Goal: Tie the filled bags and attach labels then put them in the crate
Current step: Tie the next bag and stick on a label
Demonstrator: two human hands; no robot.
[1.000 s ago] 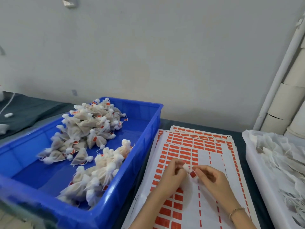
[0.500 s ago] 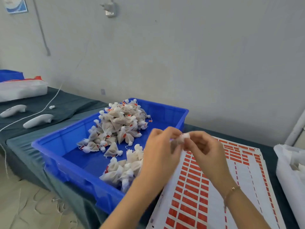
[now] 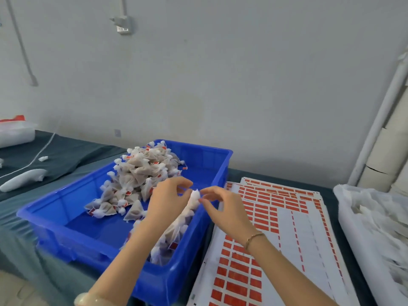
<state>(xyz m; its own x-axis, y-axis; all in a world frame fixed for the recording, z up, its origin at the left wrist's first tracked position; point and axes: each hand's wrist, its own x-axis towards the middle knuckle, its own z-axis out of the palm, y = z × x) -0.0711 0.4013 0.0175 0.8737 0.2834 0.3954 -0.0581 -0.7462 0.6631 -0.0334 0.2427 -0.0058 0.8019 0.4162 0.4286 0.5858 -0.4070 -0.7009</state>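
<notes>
Grey wall behind, dark cloth-covered table [image 3: 66,151]. Far left, white handheld tools [image 3: 22,180], blurred. Blue crate [image 3: 55,208] left of centre with a pile of tied bags [image 3: 141,173] with red labels at its far end, more along its near right wall. Left hand [image 3: 167,199] over the crate, fingers curled, thumb and forefinger pinching the gathered top of one bag [image 3: 194,198]. Right hand [image 3: 223,208] just beside, fingers narrow, tips pinching the same bag top; bracelet [image 3: 254,237] on the wrist. Bag hangs above the crate's right side. Red label sheets [image 3: 293,228] flat to the right. White bin [image 3: 344,208] of empty bags at far right.
</notes>
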